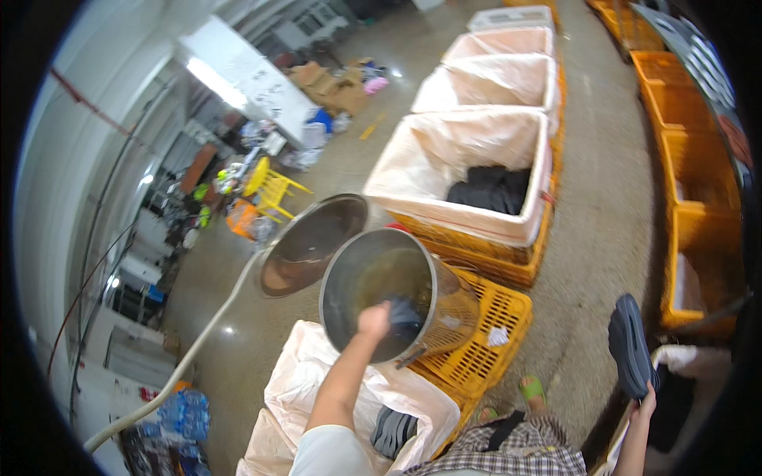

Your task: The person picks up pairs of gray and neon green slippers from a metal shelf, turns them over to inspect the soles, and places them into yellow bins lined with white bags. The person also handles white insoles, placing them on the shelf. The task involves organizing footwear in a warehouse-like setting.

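Note:
My left hand (374, 320) reaches down into a tall round metal drum (324, 297) with murky liquid in it. Its fingers are closed around a dark blue-grey piece (405, 316), blurred and partly under the surface, so its kind is unclear. Off to the right, my right hand (647, 403) grips dark grey shoe soles (627, 345) by their lower end, holding them upright. Just below the drum, a pink-lined bin (298, 369) contains several grey soles (393, 431).
The drum stands by a yellow plastic crate (476, 349). Ahead is a row of lined bins (389, 170), the nearest with dark pieces (492, 190) inside. Orange crates (698, 174) line the right side. A round metal lid-like dish (309, 246) and a pale hose (190, 349) lie left.

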`<move>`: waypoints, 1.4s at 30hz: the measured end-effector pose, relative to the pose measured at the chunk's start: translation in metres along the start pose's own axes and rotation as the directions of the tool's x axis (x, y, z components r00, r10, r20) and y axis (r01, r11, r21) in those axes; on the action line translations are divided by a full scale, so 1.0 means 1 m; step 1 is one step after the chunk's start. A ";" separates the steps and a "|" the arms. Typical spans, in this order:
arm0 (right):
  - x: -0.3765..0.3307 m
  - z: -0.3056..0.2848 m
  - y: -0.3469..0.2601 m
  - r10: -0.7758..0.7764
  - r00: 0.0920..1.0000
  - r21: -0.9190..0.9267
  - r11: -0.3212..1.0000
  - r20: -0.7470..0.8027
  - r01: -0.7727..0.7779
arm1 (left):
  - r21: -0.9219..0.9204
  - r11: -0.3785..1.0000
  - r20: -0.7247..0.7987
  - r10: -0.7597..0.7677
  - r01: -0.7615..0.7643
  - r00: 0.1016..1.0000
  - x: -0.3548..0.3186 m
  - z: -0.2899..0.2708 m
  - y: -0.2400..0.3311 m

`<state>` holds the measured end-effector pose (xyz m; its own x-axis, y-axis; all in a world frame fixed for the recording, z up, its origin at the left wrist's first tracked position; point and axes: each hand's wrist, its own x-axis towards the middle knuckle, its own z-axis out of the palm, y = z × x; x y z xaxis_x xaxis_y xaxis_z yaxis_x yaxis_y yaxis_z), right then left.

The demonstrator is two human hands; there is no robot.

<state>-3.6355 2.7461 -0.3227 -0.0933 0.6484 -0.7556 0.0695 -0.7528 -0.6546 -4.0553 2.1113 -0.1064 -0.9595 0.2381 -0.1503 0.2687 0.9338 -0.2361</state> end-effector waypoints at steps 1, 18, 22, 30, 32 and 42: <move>0.004 0.008 0.003 -0.032 0.999 0.041 0.999 -0.029 0.034 | -0.041 0.999 -0.028 0.013 -0.014 1.000 -0.005 -0.007 0.000; 0.007 0.132 -0.019 0.100 0.991 -0.336 0.940 0.090 -0.064 | 0.078 0.988 -0.578 -0.067 0.136 0.813 -0.144 -0.180 -0.026; -0.006 0.139 -0.025 0.122 0.980 -0.371 0.927 0.155 -0.057 | 0.089 0.982 -0.669 -0.066 0.168 0.740 -0.162 -0.190 -0.017; 0.070 0.115 0.006 0.141 0.973 -0.273 0.958 0.183 -0.088 | -0.105 0.899 -0.595 -0.399 0.425 0.698 -0.196 -0.152 -0.022; 0.090 0.102 0.013 0.132 0.976 -0.289 0.954 0.173 -0.077 | -0.285 0.781 -0.486 -0.618 0.556 0.618 -0.209 -0.137 -0.031; 0.006 0.083 -0.005 0.050 0.969 -0.467 0.882 0.243 0.071 | -0.808 -0.463 0.406 -0.886 -0.365 0.225 -0.370 -0.050 -0.051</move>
<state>-3.7188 2.7447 -0.3221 -0.3282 0.5628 -0.7586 0.5182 -0.5642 -0.6427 -3.7184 1.9888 0.0089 -0.4195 -0.8820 -0.2148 0.1576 -0.3038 0.9396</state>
